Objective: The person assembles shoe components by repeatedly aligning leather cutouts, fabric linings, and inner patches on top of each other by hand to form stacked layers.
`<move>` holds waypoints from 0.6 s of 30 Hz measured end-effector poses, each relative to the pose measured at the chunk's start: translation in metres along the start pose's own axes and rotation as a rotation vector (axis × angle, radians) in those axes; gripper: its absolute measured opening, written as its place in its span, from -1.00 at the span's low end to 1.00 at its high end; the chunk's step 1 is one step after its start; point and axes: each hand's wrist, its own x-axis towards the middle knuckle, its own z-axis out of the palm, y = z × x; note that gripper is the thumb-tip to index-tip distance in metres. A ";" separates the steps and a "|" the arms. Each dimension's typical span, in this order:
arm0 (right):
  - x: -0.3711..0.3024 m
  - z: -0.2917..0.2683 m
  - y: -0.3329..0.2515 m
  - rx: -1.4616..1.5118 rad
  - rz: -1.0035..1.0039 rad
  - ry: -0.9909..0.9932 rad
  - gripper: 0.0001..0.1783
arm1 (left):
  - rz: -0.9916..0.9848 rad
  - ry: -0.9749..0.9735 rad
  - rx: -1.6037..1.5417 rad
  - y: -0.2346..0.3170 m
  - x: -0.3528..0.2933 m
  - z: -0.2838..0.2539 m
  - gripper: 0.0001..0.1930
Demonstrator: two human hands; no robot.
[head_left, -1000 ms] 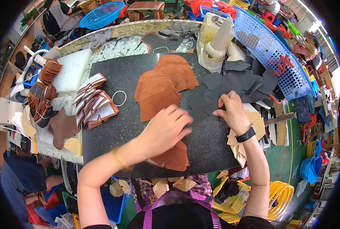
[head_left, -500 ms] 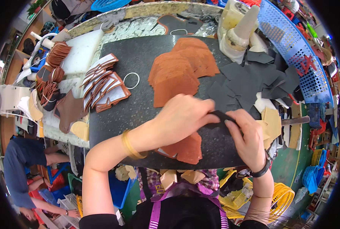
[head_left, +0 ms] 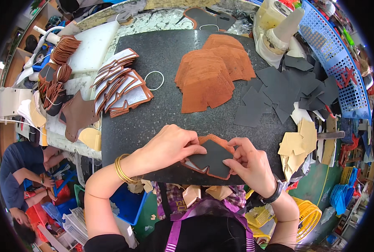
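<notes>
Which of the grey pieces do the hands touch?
The grey piece on the brown piece, at the near edge of the slab, between left hand and right hand; those in the grey heap lie untouched.

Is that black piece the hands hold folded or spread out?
Spread out: the black piece lies flat over the brown piece, its broad face showing.

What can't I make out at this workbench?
- Head view: most of the rust-brown piece, covered by the dark grey piece between the left hand and right hand.
- Head view: lower sheets of the rust-brown stack, hidden by overlapping ones.
- Head view: the blue basket's far end, cut off by the upper edge.
</notes>
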 end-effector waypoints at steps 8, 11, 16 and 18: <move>0.001 -0.002 -0.004 0.034 0.041 -0.018 -0.58 | 0.092 0.023 0.091 -0.007 0.002 0.003 -0.64; 0.003 -0.004 -0.001 0.069 0.083 -0.023 -0.55 | 0.153 0.038 0.129 -0.009 0.003 0.003 -0.65; 0.001 -0.004 0.004 0.043 0.032 -0.030 -0.50 | 0.142 -0.009 0.122 -0.007 0.006 0.002 -0.66; 0.003 -0.002 0.001 -0.035 -0.047 -0.013 -0.53 | 0.116 -0.047 0.102 -0.003 0.006 -0.001 -0.67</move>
